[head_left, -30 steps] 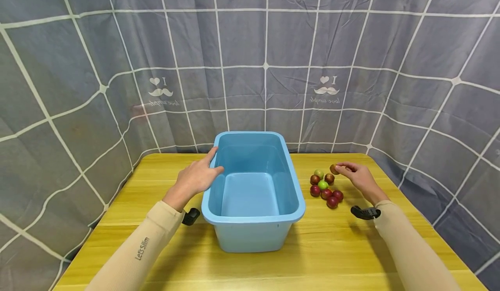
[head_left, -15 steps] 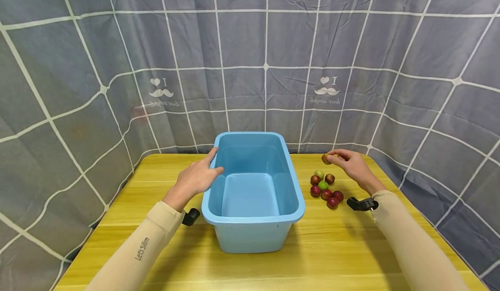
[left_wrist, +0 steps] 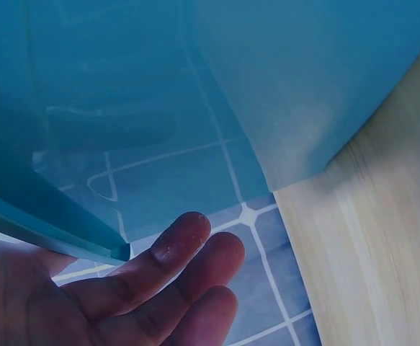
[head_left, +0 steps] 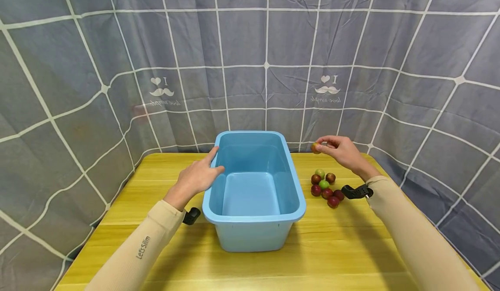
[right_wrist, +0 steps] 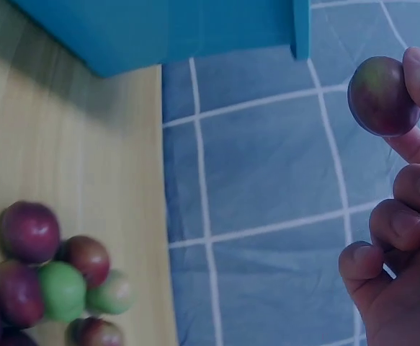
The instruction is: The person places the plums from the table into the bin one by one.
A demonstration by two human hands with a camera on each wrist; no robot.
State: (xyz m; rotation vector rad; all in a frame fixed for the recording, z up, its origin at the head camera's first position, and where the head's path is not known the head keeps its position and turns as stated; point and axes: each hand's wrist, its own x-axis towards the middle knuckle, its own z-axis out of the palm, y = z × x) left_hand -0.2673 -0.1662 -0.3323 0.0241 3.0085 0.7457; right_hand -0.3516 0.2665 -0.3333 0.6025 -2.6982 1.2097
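My right hand (head_left: 343, 151) pinches a reddish-green plum (head_left: 316, 148) between thumb and fingertips, raised above the far right part of the table. In the right wrist view the same plum (right_wrist: 385, 96) shows dark purple with a greenish patch, and the other fingers are curled in below it. On the left, my other hand (head_left: 197, 176) holds the long side rim of a deep blue plastic tub (head_left: 254, 218), thumb over the inner side. The left wrist view has its fingers (left_wrist: 195, 267) outside the wall, just under the rim (left_wrist: 51, 234).
Several plums lie in a cluster right of the tub, among them a bright green one (head_left: 324, 184) and a dark red one (head_left: 333, 202). The wooden table (head_left: 343, 247) ends at a grey checked curtain (head_left: 242, 87).
My right hand has lifted the plum away from the cluster, moving up and left toward the tub's far right side. The left hand and tub stay put.
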